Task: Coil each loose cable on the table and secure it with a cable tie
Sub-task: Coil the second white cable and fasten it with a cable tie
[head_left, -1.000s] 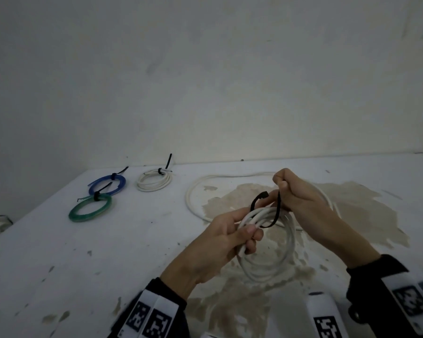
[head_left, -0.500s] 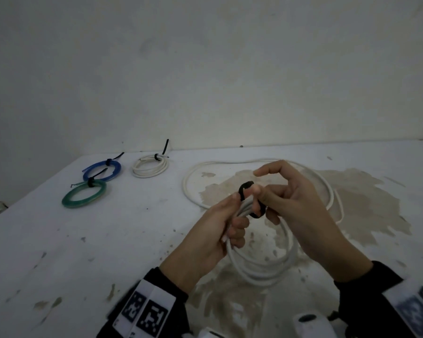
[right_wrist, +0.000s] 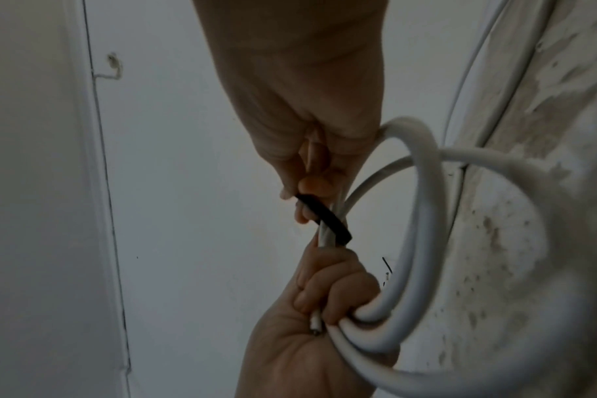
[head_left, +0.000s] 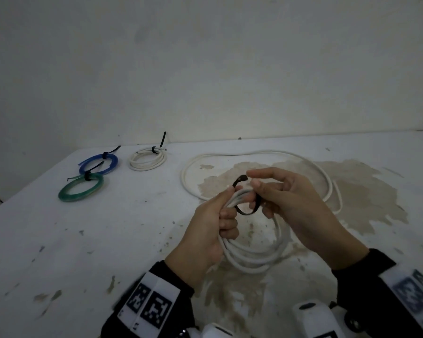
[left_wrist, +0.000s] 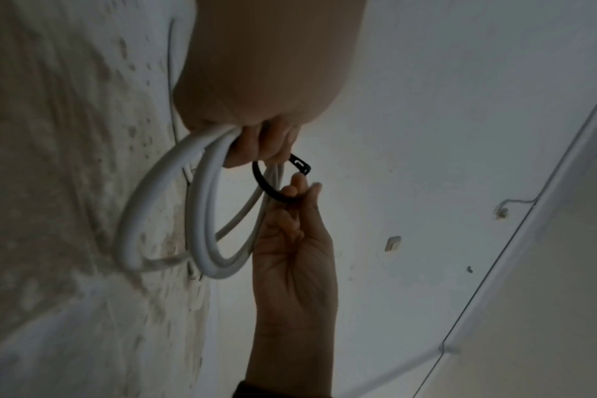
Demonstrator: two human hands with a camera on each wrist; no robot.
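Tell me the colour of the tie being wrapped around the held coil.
Black cable tie; clearest in the left wrist view.

Three tied coils point(head_left: 147, 161) far left; loose cable point(head_left: 259, 152) behind hands.

- Two hands: the left hand point(head_left: 205, 230) and the right hand point(head_left: 296, 201).
- Five cables in all.
- Three tied coils on the table point(head_left: 59, 240): one blue coil point(head_left: 98, 164), one green coil point(head_left: 81, 189), one small white coil point(head_left: 148, 159).
- One white coil point(head_left: 254, 254) held in the hands.
- One loose white cable point(head_left: 261, 152) lying in a wide loop.
- Four black cable ties: one on each tied coil, and one open cable tie point(head_left: 247, 206) at the held coil.
- Two marker-tagged wrist bands, one per arm.
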